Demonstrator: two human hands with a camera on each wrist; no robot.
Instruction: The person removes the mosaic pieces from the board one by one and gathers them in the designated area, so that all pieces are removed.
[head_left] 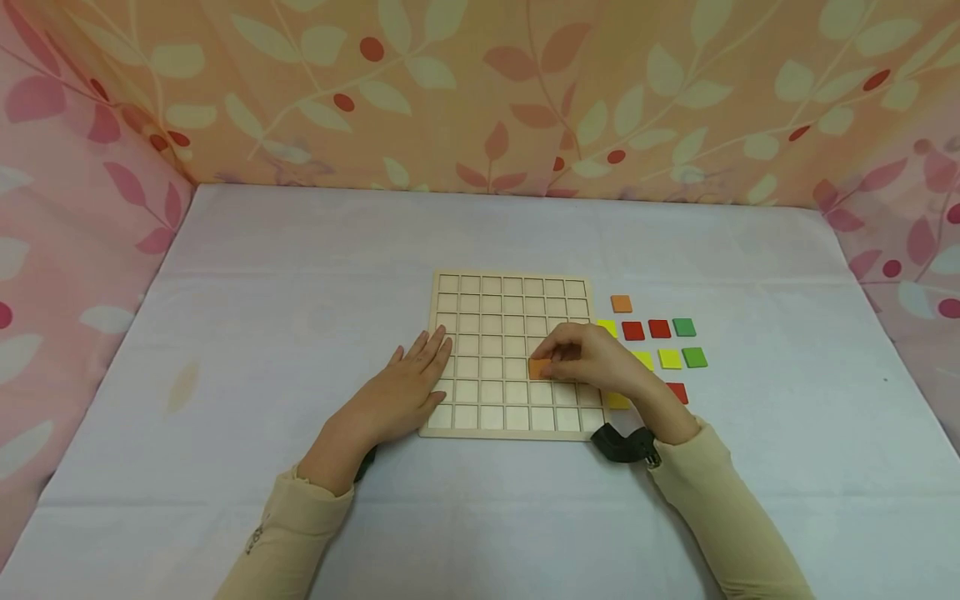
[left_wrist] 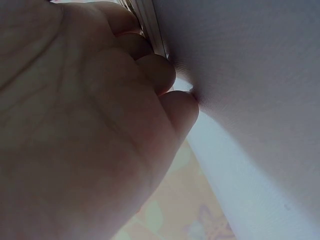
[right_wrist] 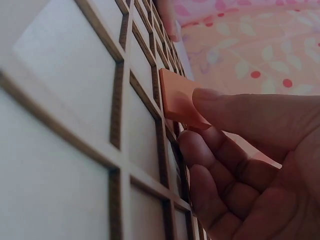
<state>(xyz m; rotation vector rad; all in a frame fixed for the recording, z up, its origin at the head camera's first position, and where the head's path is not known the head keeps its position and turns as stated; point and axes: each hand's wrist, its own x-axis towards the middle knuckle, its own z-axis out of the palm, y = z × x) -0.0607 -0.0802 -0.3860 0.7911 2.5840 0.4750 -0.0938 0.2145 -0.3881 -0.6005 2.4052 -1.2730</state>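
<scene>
A wooden grid board (head_left: 480,434) with rows of square cells lies on the white-covered table. My right hand (head_left: 588,358) pinches an orange square tile (head_left: 537,369) between thumb and fingers over a cell right of the board's middle. In the right wrist view the orange tile (right_wrist: 179,99) is tilted, one edge at the grid's ribs, with the thumb (right_wrist: 240,112) on its face. My left hand (head_left: 401,392) rests flat, fingers extended, on the board's left edge. In the left wrist view the palm (left_wrist: 95,120) hides most of the board.
Right of the board lie another orange tile (head_left: 621,304), red tiles (head_left: 659,329), green tiles (head_left: 694,357) and yellow tiles (head_left: 670,359), some partly behind the right arm. A black wrist strap (head_left: 626,444) overlaps the board's lower right corner. Patterned curtains (head_left: 480,100) border the table.
</scene>
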